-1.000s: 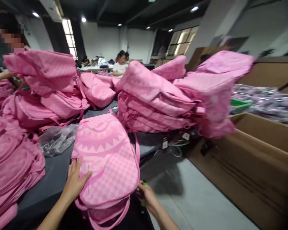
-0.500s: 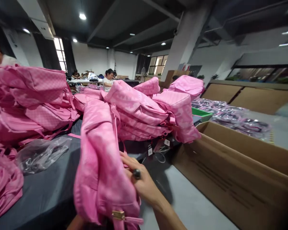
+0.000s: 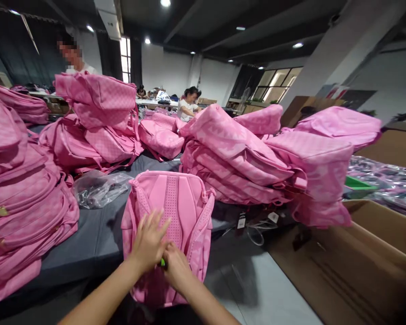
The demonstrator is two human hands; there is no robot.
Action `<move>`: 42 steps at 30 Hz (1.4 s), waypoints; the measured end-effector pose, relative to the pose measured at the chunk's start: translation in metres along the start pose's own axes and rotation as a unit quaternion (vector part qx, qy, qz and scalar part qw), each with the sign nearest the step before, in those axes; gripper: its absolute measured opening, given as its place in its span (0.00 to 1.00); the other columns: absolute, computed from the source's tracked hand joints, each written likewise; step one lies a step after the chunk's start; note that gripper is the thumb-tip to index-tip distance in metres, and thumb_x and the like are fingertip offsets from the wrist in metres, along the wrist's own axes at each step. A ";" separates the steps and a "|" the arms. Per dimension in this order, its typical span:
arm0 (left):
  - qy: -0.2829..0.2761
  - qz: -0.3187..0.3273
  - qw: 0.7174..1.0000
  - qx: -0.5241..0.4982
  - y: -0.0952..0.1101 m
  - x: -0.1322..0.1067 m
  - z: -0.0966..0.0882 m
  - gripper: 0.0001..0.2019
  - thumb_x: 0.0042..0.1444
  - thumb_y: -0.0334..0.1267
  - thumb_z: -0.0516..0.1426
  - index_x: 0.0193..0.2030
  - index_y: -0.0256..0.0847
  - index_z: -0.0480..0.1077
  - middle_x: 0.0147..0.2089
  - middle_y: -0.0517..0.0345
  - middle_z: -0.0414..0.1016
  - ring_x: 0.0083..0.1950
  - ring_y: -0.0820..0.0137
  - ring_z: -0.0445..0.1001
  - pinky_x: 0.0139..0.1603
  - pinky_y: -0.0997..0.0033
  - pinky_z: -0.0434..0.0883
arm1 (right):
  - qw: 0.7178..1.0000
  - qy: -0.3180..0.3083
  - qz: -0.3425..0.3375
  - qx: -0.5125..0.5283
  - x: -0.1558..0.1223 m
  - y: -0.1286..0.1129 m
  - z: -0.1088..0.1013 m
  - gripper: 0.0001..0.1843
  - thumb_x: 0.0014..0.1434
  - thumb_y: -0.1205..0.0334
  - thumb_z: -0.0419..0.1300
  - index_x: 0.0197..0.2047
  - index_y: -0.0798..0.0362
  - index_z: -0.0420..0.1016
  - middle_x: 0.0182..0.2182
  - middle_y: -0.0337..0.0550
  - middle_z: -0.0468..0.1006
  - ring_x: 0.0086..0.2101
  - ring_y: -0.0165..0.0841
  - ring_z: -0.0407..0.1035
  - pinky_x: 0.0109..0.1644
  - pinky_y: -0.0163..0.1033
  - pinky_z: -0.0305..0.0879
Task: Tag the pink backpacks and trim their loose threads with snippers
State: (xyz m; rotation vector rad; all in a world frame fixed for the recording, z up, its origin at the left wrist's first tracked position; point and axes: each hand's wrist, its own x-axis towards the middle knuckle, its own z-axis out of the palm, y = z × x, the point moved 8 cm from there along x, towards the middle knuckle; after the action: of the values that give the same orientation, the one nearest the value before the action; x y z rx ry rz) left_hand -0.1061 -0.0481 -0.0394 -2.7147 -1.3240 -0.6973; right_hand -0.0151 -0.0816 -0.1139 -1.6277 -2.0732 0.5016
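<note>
A pink backpack (image 3: pixel 176 198) lies on the dark grey table (image 3: pixel 98 239) with its padded back panel and shoulder straps facing up. My left hand (image 3: pixel 149 241) rests flat on its lower back panel with the fingers spread. My right hand (image 3: pixel 176 266) is closed just beside it, against the bag's bottom edge, pinching a small green item (image 3: pixel 163 262) that I cannot make out.
Stacks of pink backpacks stand at the left (image 3: pixel 16 189), back left (image 3: pixel 94 122) and right (image 3: pixel 257 158). A crumpled clear plastic bag (image 3: pixel 98 187) lies on the table. An open cardboard box (image 3: pixel 358 262) stands at the right. Other people work farther back.
The backpack was flipped from front side up, through on edge, to back panel up. Both hands moved onto its lower back, close together.
</note>
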 end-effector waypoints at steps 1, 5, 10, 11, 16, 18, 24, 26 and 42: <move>0.004 -0.021 0.998 0.051 -0.007 0.029 0.007 0.30 0.60 0.45 0.58 0.69 0.49 0.62 0.75 0.47 0.52 0.76 0.47 0.46 0.72 0.39 0.48 | 0.998 -0.005 0.055 -0.037 -0.003 0.016 -0.005 0.26 0.51 0.74 0.61 0.51 0.42 0.77 0.54 0.42 0.76 0.53 0.42 0.70 0.51 0.39 0.70; -0.032 -0.081 0.984 0.155 -0.051 0.091 0.029 0.35 0.59 0.52 0.59 0.69 0.39 0.61 0.72 0.36 0.54 0.76 0.47 0.46 0.73 0.43 0.43 | 0.955 -0.016 0.274 -0.114 -0.029 0.108 -0.033 0.16 0.63 0.70 0.51 0.50 0.60 0.74 0.43 0.65 0.79 0.44 0.54 0.75 0.40 0.52 0.70; -0.049 -0.097 0.971 0.211 -0.074 0.059 0.030 0.33 0.63 0.52 0.53 0.71 0.37 0.58 0.72 0.38 0.56 0.76 0.49 0.44 0.73 0.43 0.39 | 0.934 -0.046 0.353 -0.039 -0.031 0.188 -0.037 0.19 0.64 0.52 0.56 0.51 0.56 0.71 0.39 0.56 0.81 0.40 0.47 0.77 0.39 0.44 0.68; -0.050 -0.102 0.969 0.220 -0.073 0.052 0.029 0.33 0.63 0.52 0.52 0.70 0.36 0.58 0.72 0.39 0.56 0.76 0.49 0.44 0.73 0.43 0.39 | 0.935 -0.045 0.352 -0.020 -0.025 0.194 -0.033 0.22 0.63 0.49 0.56 0.54 0.55 0.70 0.41 0.55 0.81 0.42 0.45 0.77 0.39 0.42 0.67; -0.080 -0.123 0.952 0.269 -0.074 0.027 0.022 0.34 0.64 0.52 0.49 0.71 0.30 0.57 0.73 0.39 0.55 0.75 0.47 0.44 0.72 0.41 0.42 | 0.939 0.001 0.339 0.059 -0.006 0.194 -0.027 0.20 0.63 0.50 0.53 0.49 0.56 0.71 0.40 0.50 0.80 0.40 0.39 0.75 0.38 0.38 0.65; -0.105 -0.133 0.943 0.286 -0.077 0.019 0.012 0.34 0.64 0.51 0.48 0.70 0.29 0.57 0.72 0.36 0.57 0.74 0.45 0.47 0.70 0.36 0.44 | 0.945 0.028 0.313 0.089 -0.010 0.183 -0.042 0.17 0.63 0.50 0.53 0.46 0.53 0.71 0.39 0.46 0.80 0.39 0.38 0.74 0.37 0.37 0.63; -0.058 -0.008 0.961 0.271 -0.002 0.043 -0.034 0.22 0.65 0.42 0.50 0.62 0.34 0.65 0.63 0.38 0.67 0.66 0.50 0.62 0.69 0.42 0.50 | 0.978 0.030 0.194 0.068 -0.020 0.134 -0.078 0.08 0.63 0.57 0.55 0.41 0.52 0.69 0.35 0.45 0.79 0.35 0.38 0.72 0.34 0.37 0.55; -0.079 0.117 0.968 0.209 0.039 0.072 -0.021 0.19 0.67 0.41 0.49 0.59 0.37 0.68 0.61 0.44 0.69 0.64 0.55 0.63 0.69 0.47 0.51 | 0.981 0.017 0.187 0.051 -0.019 0.124 -0.067 0.07 0.64 0.58 0.55 0.41 0.52 0.69 0.34 0.47 0.79 0.35 0.39 0.73 0.33 0.38 0.54; -0.188 0.295 0.908 0.229 -0.004 0.163 0.046 0.30 0.64 0.61 0.48 0.33 0.35 0.75 0.39 0.52 0.73 0.49 0.61 0.66 0.61 0.51 0.57 | 0.981 -0.049 0.181 0.057 -0.018 0.126 -0.018 0.08 0.67 0.56 0.55 0.43 0.52 0.70 0.33 0.46 0.81 0.35 0.43 0.77 0.32 0.38 0.55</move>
State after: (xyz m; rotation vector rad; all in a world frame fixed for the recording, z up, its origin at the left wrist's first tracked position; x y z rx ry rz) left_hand -0.0046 0.0858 -0.0142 -2.6731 -0.5154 0.1793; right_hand 0.1002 -0.0688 -0.1696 -1.9532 -1.7772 0.8208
